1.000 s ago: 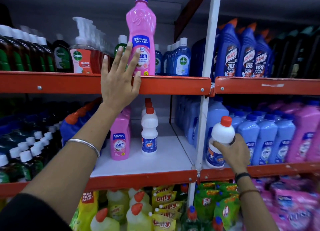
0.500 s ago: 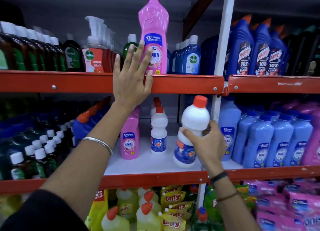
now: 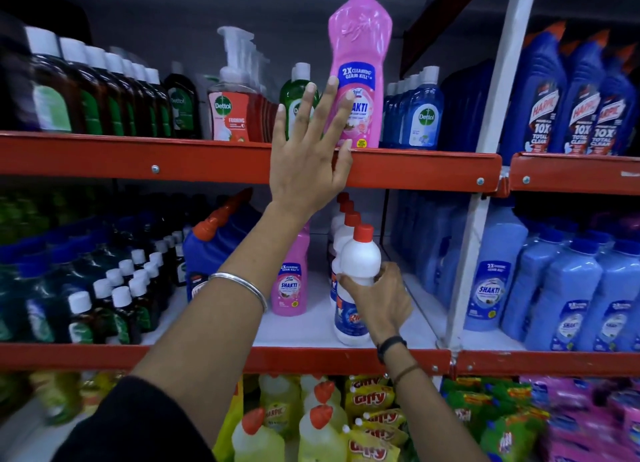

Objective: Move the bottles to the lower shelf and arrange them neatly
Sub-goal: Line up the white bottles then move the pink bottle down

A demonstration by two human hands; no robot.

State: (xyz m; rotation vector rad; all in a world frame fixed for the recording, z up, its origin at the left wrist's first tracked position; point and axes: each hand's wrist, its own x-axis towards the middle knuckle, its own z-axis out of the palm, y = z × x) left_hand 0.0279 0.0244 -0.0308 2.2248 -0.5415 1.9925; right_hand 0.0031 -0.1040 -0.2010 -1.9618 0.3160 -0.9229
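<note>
**White bottle lands on the lower shelf while the other hand reaches for the pink one**

Far left on the upper shelf (image 3: 104, 158), a row of dark brown bottles (image 3: 100, 94) with white caps stands packed tight, and beside them the red Dettol pump bottles (image 3: 231, 115). Below, small dark bottles (image 3: 117, 298) with white caps crowd the left end of the lower shelf (image 3: 304, 330).

Moving in, the left hand (image 3: 308, 160) is up at the red edge of the upper shelf, fingers spread wide, nothing in its grip. Its fingertips lie across the label of the tall pink bottle (image 3: 360, 63), which stands upright at the very front of that shelf. Whether they press it or only overlap it cannot be told. A silver bangle (image 3: 239, 285) circles the wrist.

Down below, a smaller pink bottle (image 3: 292, 281) stands on the white lower shelf. Just beside it, the right hand (image 3: 381, 302) has its grip wrapped round the middle of the white bottle (image 3: 356, 271) with the red cap, upright, its base at the shelf's front, heading a file of matching red-capped bottles (image 3: 346, 215).

Right of the white upright post (image 3: 485, 149), dark blue Harpic bottles (image 3: 578, 101) fill the top level and pale blue bottles (image 3: 561, 288) the lower.
</note>
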